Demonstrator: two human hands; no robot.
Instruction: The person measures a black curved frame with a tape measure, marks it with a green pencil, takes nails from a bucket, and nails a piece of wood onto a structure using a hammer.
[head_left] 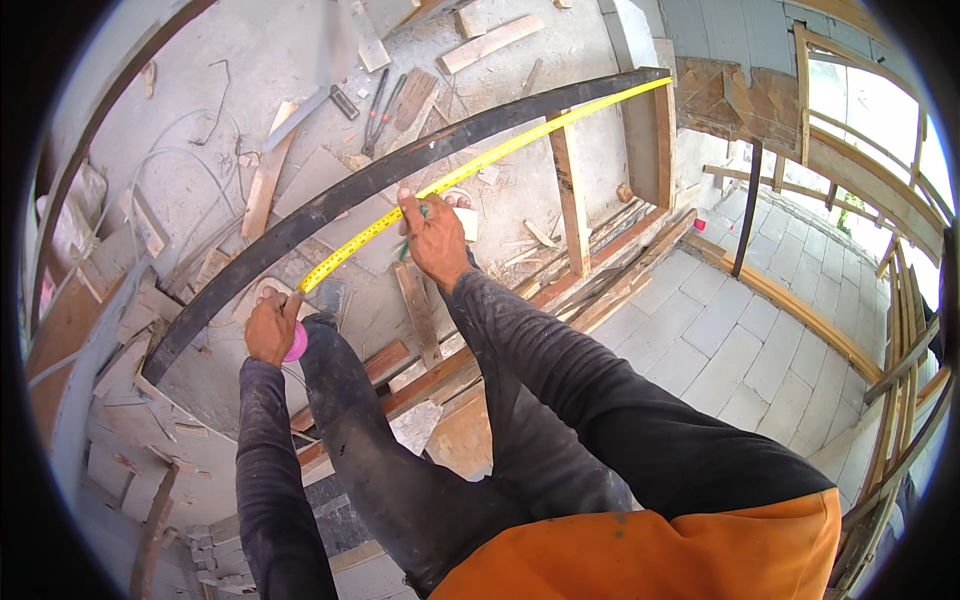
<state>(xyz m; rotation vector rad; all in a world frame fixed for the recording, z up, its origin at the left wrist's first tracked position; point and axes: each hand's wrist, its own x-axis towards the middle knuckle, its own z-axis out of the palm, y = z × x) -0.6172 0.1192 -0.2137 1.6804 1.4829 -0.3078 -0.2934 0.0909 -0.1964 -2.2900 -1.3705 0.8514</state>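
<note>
the step in hand looks like measuring along the curved dark beam, which sweeps from the near left to the far right. the yellow tape runs out beside the beam's inner edge and meets it at the far right end. the left hand is curled around a pink case at the tape's near left end; the right hand is partly closed, thumb and forefinger seeming to pinch the tape midway along its visible run, just beside the beam. as i judge it, the next move calls for a taut, untwisted tape, with the left hand steady while the right holds the tape in line for a reading.

the left fingers and beam hide much of the case. a slim green item shows between the right fingers, too covered to identify. the tape's far tip is small, so whether it hooks on or merely rests there is unclear; its markings are too fine to read.
</note>
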